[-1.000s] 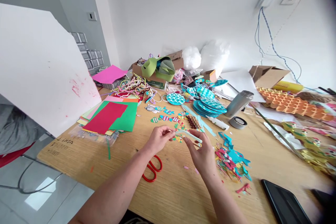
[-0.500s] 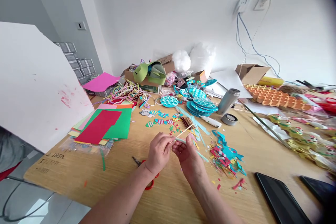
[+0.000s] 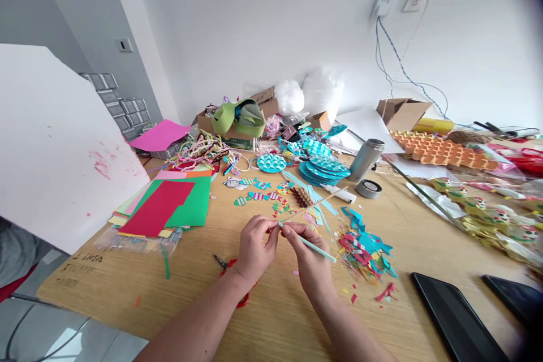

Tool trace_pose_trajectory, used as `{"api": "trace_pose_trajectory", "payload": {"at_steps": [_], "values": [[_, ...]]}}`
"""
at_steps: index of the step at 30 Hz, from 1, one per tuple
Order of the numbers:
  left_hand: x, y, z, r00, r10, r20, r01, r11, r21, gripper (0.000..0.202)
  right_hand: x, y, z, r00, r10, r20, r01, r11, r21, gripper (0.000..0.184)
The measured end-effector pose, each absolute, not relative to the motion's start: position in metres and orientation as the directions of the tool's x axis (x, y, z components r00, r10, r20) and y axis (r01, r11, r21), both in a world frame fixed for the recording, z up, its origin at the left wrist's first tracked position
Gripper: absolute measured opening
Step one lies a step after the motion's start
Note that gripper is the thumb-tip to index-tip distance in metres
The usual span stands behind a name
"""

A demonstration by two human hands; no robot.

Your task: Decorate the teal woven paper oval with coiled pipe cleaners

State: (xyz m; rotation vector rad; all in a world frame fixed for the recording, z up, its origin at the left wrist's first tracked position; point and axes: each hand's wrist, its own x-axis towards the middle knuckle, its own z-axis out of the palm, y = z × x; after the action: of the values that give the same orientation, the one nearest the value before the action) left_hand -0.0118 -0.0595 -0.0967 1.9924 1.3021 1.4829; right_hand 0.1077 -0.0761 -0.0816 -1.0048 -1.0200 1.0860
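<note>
Pinched in the fingertips of my left hand [image 3: 258, 246] is one end of a thin wooden stick [image 3: 316, 203], which points up and to the right. A narrow pale green paper strip [image 3: 316, 248] meets the stick at that end, and the thumb and fingers of my right hand [image 3: 314, 263] are closed on it. Its free end sticks out past the right hand. Whether the strip is wound around the stick is too small to tell. Red-handled scissors [image 3: 242, 301] lie partly hidden under my left forearm.
Paper fish [image 3: 257, 196] and a pine cone [image 3: 301, 197] lie beyond my hands. Colourful paper scraps [image 3: 365, 249] and a phone [image 3: 456, 317] are to the right. Coloured sheets [image 3: 159, 207] lie left; blue plates [image 3: 324, 171], a metal flask [image 3: 368, 159] and tape [image 3: 369, 188] stand farther back.
My right hand has turned from a more open, palm-up pose to a pinch on the strip. The strip now slants down to the right, and the stick points lower and shows more of its length.
</note>
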Motion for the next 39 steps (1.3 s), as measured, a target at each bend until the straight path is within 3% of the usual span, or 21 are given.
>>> {"api": "trace_pose_trajectory", "payload": {"at_steps": [4, 9, 15, 19, 22, 31, 39], "values": [[-0.013, -0.058, -0.098, 0.026, 0.859, 0.511, 0.490, -0.457, 0.742, 0.018, 0.107, -0.078, -0.078, 0.153, 0.974, 0.170, -0.127, 0.190, -0.974, 0.020], [-0.013, -0.057, -0.097, -0.025, 0.904, 0.426, 0.411, -0.379, 0.829, 0.017, 0.110, -0.074, -0.085, 0.153, 0.984, 0.088, -0.161, 0.113, -0.981, 0.022], [-0.011, -0.054, -0.090, 0.049, 0.990, 0.136, -0.024, -0.135, 0.991, 0.026, 0.116, -0.067, -0.088, 0.084, 0.994, 0.073, -0.190, 0.088, -0.978, 0.021], [-0.013, -0.055, -0.082, 0.176, 0.984, 0.000, -0.331, 0.059, 0.942, 0.027, 0.123, -0.061, -0.082, 0.006, 0.999, 0.039, -0.273, 0.040, -0.961, 0.023], [-0.016, -0.056, -0.078, 0.291, 0.956, -0.047, -0.456, 0.182, 0.871, 0.026, 0.130, -0.058, -0.078, -0.085, 0.996, 0.026, -0.320, -0.003, -0.948, 0.021], [-0.022, -0.060, -0.075, 0.554, 0.821, -0.138, -0.499, 0.460, 0.734, 0.022, 0.146, -0.054, -0.077, -0.298, 0.954, 0.037, -0.314, -0.061, -0.948, 0.022], [-0.021, -0.065, -0.076, 0.663, 0.745, -0.076, -0.446, 0.474, 0.760, 0.021, 0.152, -0.056, -0.073, -0.388, 0.912, 0.133, -0.272, 0.024, -0.962, 0.022]]}}
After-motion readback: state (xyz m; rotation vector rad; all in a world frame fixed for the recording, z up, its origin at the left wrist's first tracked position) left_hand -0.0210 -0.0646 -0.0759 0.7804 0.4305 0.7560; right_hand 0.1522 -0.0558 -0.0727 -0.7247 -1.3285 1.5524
